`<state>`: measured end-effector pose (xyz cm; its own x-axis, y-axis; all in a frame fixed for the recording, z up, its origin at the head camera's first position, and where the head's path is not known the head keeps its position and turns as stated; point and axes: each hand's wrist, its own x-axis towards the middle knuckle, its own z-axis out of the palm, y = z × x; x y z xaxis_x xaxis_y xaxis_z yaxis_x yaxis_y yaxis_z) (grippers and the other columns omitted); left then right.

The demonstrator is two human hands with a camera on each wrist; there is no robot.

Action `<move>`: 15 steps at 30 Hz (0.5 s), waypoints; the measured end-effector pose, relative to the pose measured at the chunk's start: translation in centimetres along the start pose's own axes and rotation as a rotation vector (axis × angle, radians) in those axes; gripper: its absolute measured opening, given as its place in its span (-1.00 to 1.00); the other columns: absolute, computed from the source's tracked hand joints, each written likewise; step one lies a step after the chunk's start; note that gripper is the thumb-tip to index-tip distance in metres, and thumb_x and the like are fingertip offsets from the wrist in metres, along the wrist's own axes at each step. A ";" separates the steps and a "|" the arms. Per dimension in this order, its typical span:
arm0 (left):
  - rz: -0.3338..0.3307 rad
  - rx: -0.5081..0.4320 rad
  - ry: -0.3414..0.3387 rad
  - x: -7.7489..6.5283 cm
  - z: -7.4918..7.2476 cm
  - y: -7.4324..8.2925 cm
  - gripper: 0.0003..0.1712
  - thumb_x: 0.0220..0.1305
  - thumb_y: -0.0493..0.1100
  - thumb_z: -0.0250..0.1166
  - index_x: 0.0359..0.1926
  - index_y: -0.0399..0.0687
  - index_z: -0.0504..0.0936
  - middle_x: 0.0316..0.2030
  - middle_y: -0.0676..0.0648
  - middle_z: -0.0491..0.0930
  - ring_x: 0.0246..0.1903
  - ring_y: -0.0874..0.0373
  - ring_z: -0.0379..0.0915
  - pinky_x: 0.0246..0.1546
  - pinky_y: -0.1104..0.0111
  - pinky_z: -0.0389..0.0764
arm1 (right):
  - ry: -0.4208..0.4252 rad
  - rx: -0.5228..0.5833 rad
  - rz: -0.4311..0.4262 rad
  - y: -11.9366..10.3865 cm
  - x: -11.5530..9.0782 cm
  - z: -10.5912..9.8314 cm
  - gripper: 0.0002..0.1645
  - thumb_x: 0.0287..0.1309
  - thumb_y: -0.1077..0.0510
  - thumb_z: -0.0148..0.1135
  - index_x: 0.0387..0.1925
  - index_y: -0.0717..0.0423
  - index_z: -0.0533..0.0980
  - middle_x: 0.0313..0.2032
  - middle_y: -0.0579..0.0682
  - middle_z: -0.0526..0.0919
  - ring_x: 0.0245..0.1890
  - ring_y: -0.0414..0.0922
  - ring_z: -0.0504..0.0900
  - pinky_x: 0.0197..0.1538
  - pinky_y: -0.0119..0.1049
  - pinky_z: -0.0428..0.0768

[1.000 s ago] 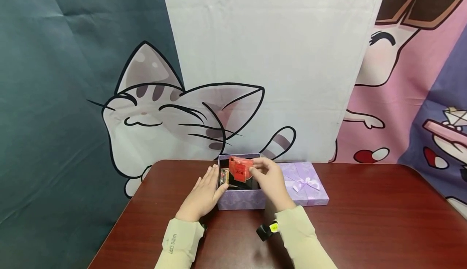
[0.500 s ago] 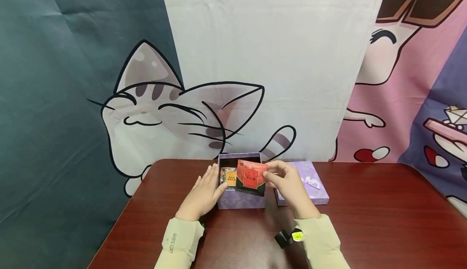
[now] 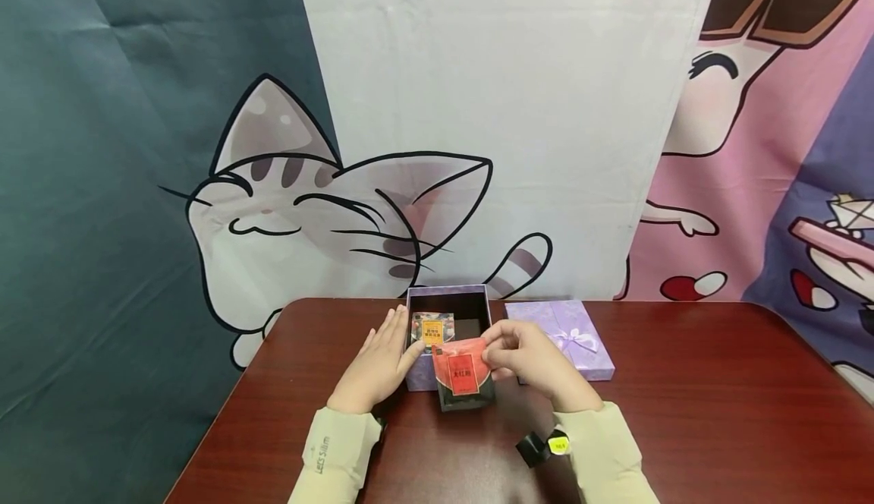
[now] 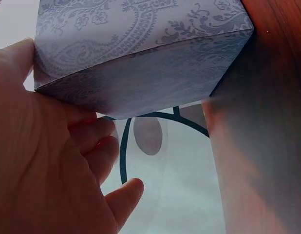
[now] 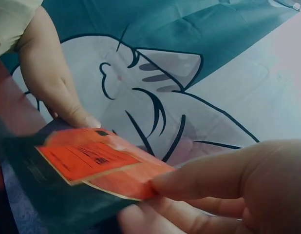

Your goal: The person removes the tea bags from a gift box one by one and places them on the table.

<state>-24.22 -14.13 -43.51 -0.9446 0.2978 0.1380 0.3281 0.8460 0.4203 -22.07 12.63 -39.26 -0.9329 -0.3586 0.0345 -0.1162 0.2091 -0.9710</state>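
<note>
My right hand [image 3: 536,361] pinches a red and black tea sachet [image 3: 463,376] by its right edge, in front of the purple box [image 3: 420,376]. In the right wrist view, thumb and fingers grip the tilted tea sachet [image 5: 92,163] at one side. My left hand [image 3: 375,363] lies along the box's left side, thumb at the front corner. The left wrist view shows its loosely extended fingers beside the patterned box [image 4: 141,53]. A second sachet [image 3: 444,323], with a yellow label, lies inside the box at the left; the held one hides part of the box's front.
The purple lid [image 3: 539,318] with a ribbon bow lies on the table just right of the box. Behind the brown table [image 3: 710,382] hangs a cartoon-printed cloth [image 3: 546,109].
The right hand has drawn the red and black sachet up out of the box, then toward the front past its near wall. The left hand has stayed against the box.
</note>
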 end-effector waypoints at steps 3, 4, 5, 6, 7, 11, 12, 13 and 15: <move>-0.001 -0.006 0.003 0.1 -0.1 0.1 -0.14 0.57 0.20 -0.01 0.59 -0.24 0.00 0.59 -0.16 -0.05 0.58 -0.05 -0.22 0.51 -0.10 -0.04 | -0.066 0.022 0.029 0.2 0.0 0.1 -0.81 0.14 0.45 0.20 -0.18 0.43 0.54 -0.43 0.06 0.67 -0.46 -0.16 0.64 -0.29 -0.12 0.77; 0.000 -0.009 0.004 0.1 -0.1 0.1 -0.14 0.57 0.20 0.00 0.59 -0.25 0.01 0.59 -0.17 -0.05 0.58 -0.06 -0.21 0.51 -0.11 -0.03 | -0.084 0.025 0.038 0.2 0.0 0.2 -0.82 0.13 0.45 0.18 -0.19 0.43 0.54 -0.44 0.06 0.67 -0.47 -0.16 0.64 -0.30 -0.13 0.77; 0.001 -0.008 0.003 0.1 -0.1 0.1 -0.14 0.57 0.19 0.00 0.59 -0.25 0.01 0.59 -0.17 -0.05 0.58 -0.06 -0.21 0.51 -0.11 -0.03 | -0.101 0.027 0.043 0.3 0.0 0.3 -0.83 0.13 0.46 0.18 -0.20 0.44 0.53 -0.45 0.07 0.67 -0.47 -0.16 0.65 -0.31 -0.14 0.77; 0.002 -0.009 0.004 0.1 -0.1 0.1 -0.14 0.57 0.19 0.00 0.59 -0.25 0.01 0.59 -0.18 -0.04 0.58 -0.07 -0.21 0.51 -0.12 -0.03 | -0.115 0.027 0.051 0.4 0.0 0.4 -0.84 0.13 0.46 0.18 -0.21 0.43 0.52 -0.45 0.07 0.67 -0.48 -0.16 0.65 -0.31 -0.13 0.77; 0.002 -0.010 0.003 0.1 -0.1 0.1 -0.14 0.56 0.20 0.00 0.59 -0.25 0.00 0.59 -0.18 -0.05 0.58 -0.07 -0.21 0.51 -0.12 -0.03 | -0.127 0.027 0.061 0.5 0.0 0.5 -0.85 0.12 0.46 0.18 -0.22 0.43 0.52 -0.46 0.07 0.67 -0.49 -0.16 0.65 -0.31 -0.14 0.77; 0.004 -0.015 -0.001 0.2 0.0 0.1 -0.13 0.57 0.20 -0.01 0.59 -0.25 -0.01 0.59 -0.18 -0.06 0.58 -0.07 -0.22 0.51 -0.12 -0.03 | -0.179 0.017 0.103 0.6 -0.2 1.0 -0.87 0.10 0.46 0.20 -0.26 0.41 0.53 -0.48 0.06 0.63 -0.54 -0.16 0.64 -0.36 -0.16 0.76; 0.006 -0.017 0.000 0.1 0.0 0.1 -0.14 0.57 0.20 -0.01 0.59 -0.26 -0.01 0.59 -0.18 -0.05 0.58 -0.08 -0.22 0.51 -0.12 -0.03 | -0.190 0.014 0.116 0.7 -0.2 1.2 -0.87 0.09 0.47 0.20 -0.27 0.40 0.53 -0.49 0.06 0.62 -0.55 -0.15 0.64 -0.37 -0.16 0.76; 0.005 -0.017 0.000 0.1 0.0 0.1 -0.14 0.57 0.19 -0.01 0.59 -0.26 -0.01 0.59 -0.18 -0.05 0.58 -0.07 -0.22 0.51 -0.12 -0.03 | -0.200 0.009 0.125 0.8 -0.2 1.4 -0.87 0.08 0.47 0.21 -0.28 0.40 0.53 -0.49 0.06 0.61 -0.56 -0.15 0.64 -0.38 -0.17 0.76; 0.001 -0.019 -0.003 0.1 0.0 0.1 -0.14 0.57 0.18 -0.01 0.59 -0.26 -0.02 0.59 -0.18 -0.06 0.58 -0.07 -0.23 0.51 -0.12 -0.04 | -0.219 -0.003 0.135 0.9 -0.2 1.9 -0.88 0.06 0.48 0.20 -0.30 0.39 0.53 -0.50 0.06 0.60 -0.58 -0.15 0.63 -0.41 -0.17 0.75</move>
<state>-24.32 -14.04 -43.45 -0.9442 0.3002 0.1358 0.3290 0.8369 0.4375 -21.36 11.17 -40.63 -0.8441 -0.5154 -0.1481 0.0032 0.2714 -0.9625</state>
